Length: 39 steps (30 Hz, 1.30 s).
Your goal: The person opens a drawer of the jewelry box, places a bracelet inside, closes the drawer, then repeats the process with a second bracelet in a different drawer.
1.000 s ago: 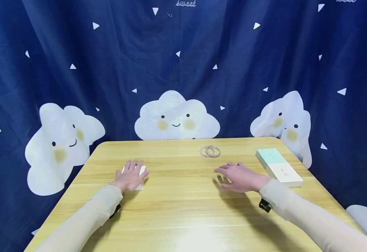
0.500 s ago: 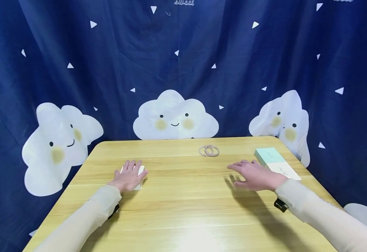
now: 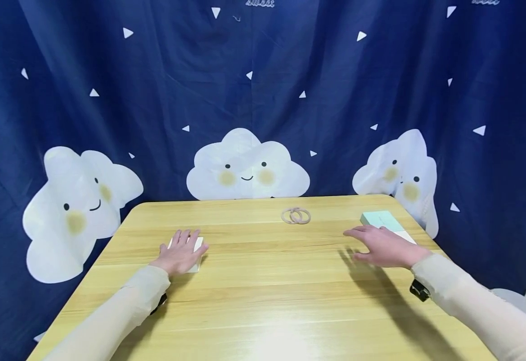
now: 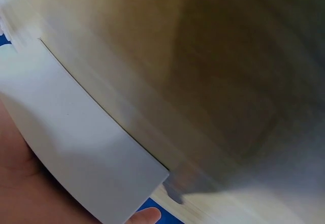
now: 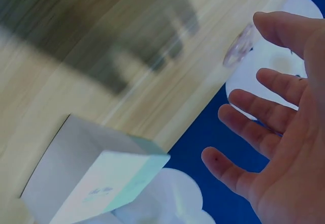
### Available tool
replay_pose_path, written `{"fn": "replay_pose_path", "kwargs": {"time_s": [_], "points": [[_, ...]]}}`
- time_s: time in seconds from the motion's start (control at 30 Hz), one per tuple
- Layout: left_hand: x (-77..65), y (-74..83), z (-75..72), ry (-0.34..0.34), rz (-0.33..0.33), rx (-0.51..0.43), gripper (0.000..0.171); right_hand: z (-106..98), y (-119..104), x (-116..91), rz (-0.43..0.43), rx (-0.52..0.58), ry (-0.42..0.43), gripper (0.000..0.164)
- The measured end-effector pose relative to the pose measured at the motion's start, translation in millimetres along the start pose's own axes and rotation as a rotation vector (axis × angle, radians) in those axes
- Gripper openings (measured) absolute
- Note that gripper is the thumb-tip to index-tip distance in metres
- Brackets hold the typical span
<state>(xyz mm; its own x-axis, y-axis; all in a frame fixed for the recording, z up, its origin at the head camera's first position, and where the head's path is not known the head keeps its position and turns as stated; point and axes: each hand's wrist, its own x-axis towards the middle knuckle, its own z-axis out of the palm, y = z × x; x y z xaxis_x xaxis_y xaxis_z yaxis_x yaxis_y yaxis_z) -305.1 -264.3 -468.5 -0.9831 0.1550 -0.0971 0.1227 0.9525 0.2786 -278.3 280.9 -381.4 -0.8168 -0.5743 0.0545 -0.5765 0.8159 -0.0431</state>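
Observation:
My left hand (image 3: 179, 253) rests with fingers spread over a small white box (image 3: 195, 268) on the left of the table. Its palm covers most of the box top; the left wrist view shows the box's plain side wall (image 4: 86, 132) beneath the palm. On the right, my right hand (image 3: 384, 246) hovers above the table with its fingers loosely extended and nothing in them. Beside and beyond it lies a long flat box (image 3: 380, 219), mint at the far end and white nearer me, partly hidden by the hand. The right wrist view shows printed lettering on this box (image 5: 122, 178).
Two thin pinkish rings (image 3: 295, 223) overlap each other near the table's back edge, right of centre. The light wood table (image 3: 263, 281) reaches a dark blue curtain (image 3: 253, 100) printed with white clouds and triangles. Both sleeved wrists carry black straps.
My right hand has moved to the right, over toward the mint and white box, and now hides more of it. The left hand stays on the white box. The head view has shifted slightly.

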Motion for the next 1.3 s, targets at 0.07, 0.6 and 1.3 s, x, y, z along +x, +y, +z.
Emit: {"fn": "replay_pose_path", "kwargs": {"time_s": [0.07,0.6,1.3], "points": [[0.0,-0.1,0.4,0.000,-0.001,0.002,0.095,-0.2,4.8,-2.0,0.015,0.002,0.001,0.061],[-4.8,3.6,-3.9,-0.005,0.004,-0.018,0.086,-5.3,35.0,-16.2,0.130,0.043,-0.042,0.071],[-9.7,9.3,-6.9,0.015,-0.005,0.003,0.081,-6.6,65.7,-23.7,0.167,0.060,-0.122,0.090]]}}
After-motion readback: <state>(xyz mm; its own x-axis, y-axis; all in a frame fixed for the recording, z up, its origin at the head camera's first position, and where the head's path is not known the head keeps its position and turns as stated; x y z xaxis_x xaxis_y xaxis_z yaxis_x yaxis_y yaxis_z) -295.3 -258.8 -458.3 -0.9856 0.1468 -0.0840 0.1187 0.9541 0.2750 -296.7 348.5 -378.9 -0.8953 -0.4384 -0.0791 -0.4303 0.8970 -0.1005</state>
